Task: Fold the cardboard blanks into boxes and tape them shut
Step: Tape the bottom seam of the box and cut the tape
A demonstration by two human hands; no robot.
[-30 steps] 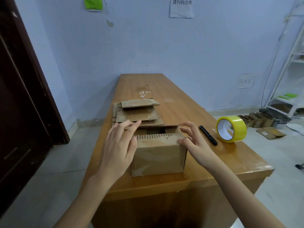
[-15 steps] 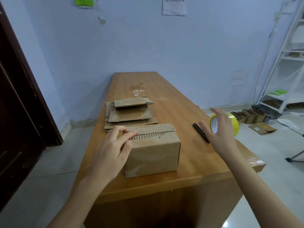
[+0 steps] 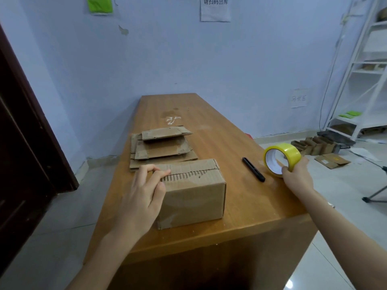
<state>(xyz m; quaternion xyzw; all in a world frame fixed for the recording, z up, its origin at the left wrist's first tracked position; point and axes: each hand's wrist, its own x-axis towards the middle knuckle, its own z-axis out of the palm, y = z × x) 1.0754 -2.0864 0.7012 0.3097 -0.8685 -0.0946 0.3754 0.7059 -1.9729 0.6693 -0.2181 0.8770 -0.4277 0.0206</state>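
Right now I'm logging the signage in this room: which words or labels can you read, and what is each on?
"请扫码出库": white paper sheet on the wall; the smaller print below is too blurred to read.
"回收区", only faintly legible: small paper notice low on the wall.
Green note, yellow tape roll, folded box: no readable text.

The wooden surface (image 3: 209,126) carries a folded box (image 3: 194,195); flat cardboard blanks (image 3: 161,147) (stacked) behind it; a black pen (image 3: 253,169); yellow tape roll (image 3: 280,159) near the right edge.
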